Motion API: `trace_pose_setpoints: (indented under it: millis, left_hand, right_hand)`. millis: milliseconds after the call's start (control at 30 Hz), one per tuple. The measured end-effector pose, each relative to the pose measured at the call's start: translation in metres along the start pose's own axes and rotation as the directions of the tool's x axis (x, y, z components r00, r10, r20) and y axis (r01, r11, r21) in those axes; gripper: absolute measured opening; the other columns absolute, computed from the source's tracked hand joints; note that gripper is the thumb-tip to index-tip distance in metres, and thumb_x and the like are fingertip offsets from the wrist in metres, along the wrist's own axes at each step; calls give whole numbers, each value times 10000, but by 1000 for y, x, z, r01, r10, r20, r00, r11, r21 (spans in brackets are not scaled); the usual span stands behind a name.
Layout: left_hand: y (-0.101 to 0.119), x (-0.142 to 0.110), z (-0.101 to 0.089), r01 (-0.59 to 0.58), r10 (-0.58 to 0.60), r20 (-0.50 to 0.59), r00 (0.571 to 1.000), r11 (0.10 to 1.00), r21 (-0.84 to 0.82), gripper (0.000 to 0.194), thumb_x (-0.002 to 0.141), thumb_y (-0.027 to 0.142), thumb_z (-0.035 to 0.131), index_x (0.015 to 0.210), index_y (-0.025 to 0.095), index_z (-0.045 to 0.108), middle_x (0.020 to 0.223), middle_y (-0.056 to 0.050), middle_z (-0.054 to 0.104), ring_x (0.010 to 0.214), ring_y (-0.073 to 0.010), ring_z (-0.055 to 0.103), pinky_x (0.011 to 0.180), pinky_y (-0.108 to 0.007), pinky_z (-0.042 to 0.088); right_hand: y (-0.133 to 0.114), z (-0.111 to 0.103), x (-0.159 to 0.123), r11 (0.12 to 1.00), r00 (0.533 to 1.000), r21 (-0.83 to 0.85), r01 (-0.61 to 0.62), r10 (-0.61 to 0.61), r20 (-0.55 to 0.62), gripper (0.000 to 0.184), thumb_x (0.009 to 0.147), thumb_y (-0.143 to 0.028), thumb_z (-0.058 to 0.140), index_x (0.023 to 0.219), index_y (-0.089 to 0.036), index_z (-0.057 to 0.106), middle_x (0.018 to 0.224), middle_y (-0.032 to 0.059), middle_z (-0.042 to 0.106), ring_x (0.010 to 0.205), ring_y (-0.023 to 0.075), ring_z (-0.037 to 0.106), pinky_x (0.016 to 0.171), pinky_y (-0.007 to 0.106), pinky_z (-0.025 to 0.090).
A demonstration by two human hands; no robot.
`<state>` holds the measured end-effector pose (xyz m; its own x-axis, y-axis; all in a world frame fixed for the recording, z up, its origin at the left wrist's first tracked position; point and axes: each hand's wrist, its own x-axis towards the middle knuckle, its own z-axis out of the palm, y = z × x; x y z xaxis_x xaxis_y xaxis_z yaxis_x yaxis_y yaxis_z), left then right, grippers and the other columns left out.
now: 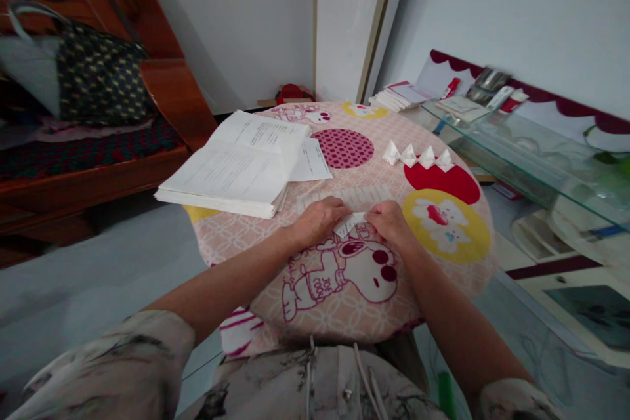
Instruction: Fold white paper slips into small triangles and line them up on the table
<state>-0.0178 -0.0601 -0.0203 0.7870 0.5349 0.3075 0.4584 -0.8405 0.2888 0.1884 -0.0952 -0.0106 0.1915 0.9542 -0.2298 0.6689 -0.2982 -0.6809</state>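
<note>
Both my hands rest on a round table (457,275) covered with a pink cartoon cloth. My left hand (319,220) and my right hand (391,223) pinch a small folded piece of white paper (350,223) between their closed fingers, pressing it against the cloth. Just beyond the hands lies a strip of white paper (352,197) flat on the table. Several small folded white paper shapes (418,156) stand in a row farther back, to the right.
A thick open stack of printed pages (236,167) lies at the table's left, with a loose sheet (310,161) beside it. A glass shelf (522,151) with boxes runs along the right wall. A wooden bench (98,164) with a patterned bag (93,75) stands left.
</note>
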Motion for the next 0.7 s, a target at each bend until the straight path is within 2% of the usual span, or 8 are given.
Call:
trace_pose_setpoints:
  millis: [167, 267, 433, 700]
  left_hand:
    - [11, -8, 3, -108, 101, 54, 993, 985, 136, 265, 951, 113, 530, 1146, 135, 707, 1049, -114, 699, 956, -229, 630, 837, -339, 546]
    - [12, -11, 5, -135, 130, 39, 991, 974, 180, 256, 958, 122, 529, 1150, 127, 697, 1087, -123, 705, 967, -232, 636, 850, -351, 555]
    - [10, -10, 9, -190, 192, 4, 981, 963, 193, 255, 971, 143, 523, 1166, 138, 686, 1162, -117, 714, 990, -234, 638, 871, -357, 559]
    - [7, -12, 11, -172, 170, 24, 985, 976, 137, 324, 947, 113, 543, 1241, 156, 673, 1277, -138, 693, 1061, -238, 638, 920, -384, 550]
  right_hand:
    - [-2, -1, 2, 999, 1000, 33, -22, 21, 20, 263, 820, -179, 587, 557, -179, 585, 412, -3, 550, 306, 118, 495, 341, 208, 330]
    - [-7, -3, 1, 998, 997, 34, -58, 57, 42, 291, 829, -163, 587, 539, -181, 572, 379, -8, 520, 295, 117, 483, 327, 205, 309]
    - [-12, -3, -2, 996, 996, 32, -87, 86, 17, 309, 848, -156, 593, 541, -178, 579, 352, -19, 491, 285, 101, 449, 337, 200, 304]
    - [-10, -1, -2, 999, 999, 5, -43, 43, -22, 309, 841, -188, 596, 533, -184, 592, 366, 0, 499, 319, 123, 472, 372, 232, 352]
